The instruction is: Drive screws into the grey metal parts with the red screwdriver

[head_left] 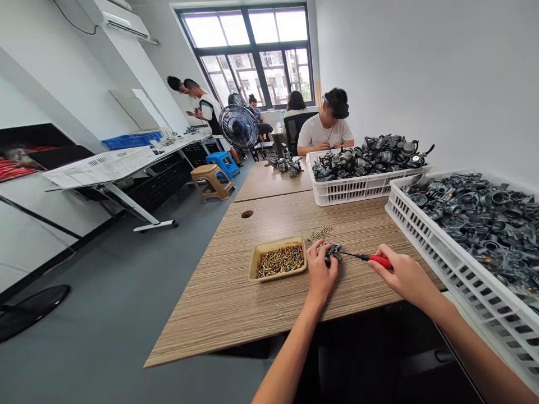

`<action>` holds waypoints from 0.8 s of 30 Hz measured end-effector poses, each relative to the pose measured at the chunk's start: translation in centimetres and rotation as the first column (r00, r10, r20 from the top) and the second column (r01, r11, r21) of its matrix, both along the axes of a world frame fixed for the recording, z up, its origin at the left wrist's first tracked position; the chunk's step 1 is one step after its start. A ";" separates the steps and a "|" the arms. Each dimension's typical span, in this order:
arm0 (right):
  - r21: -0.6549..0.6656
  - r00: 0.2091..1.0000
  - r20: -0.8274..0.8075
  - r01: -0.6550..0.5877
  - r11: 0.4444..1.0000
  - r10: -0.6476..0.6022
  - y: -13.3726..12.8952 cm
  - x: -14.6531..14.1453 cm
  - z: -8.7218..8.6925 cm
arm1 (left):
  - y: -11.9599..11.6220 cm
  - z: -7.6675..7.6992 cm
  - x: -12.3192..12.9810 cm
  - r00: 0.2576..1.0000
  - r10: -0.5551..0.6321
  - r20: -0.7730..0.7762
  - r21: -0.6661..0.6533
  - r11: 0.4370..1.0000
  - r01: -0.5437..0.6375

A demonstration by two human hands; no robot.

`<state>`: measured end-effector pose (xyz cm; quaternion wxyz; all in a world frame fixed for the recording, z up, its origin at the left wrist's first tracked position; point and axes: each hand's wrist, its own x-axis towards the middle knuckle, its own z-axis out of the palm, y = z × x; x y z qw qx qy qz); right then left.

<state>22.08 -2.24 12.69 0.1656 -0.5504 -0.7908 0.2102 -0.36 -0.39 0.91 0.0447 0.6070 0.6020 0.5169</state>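
The left hand's (322, 270) fingers were curled round the part (334, 252), apparently steadying it on the table (227, 303). The right hand (402, 275) gripped the screwdriver (380, 261), pointing it partwards. Beside the left fingers, seemingly for reach, sat the tray (275, 276).

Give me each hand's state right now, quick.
Left hand: closed, holding a small dark part against the tabletop.
Right hand: closed, holding a red-handled screwdriver.
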 end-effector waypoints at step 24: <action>0.075 0.990 0.135 0.029 0.997 -0.039 -0.7 -0.4 0.8 | 0.9 -1.1 -0.6 0.974 -0.211 0.083 -0.117 0.968 0.220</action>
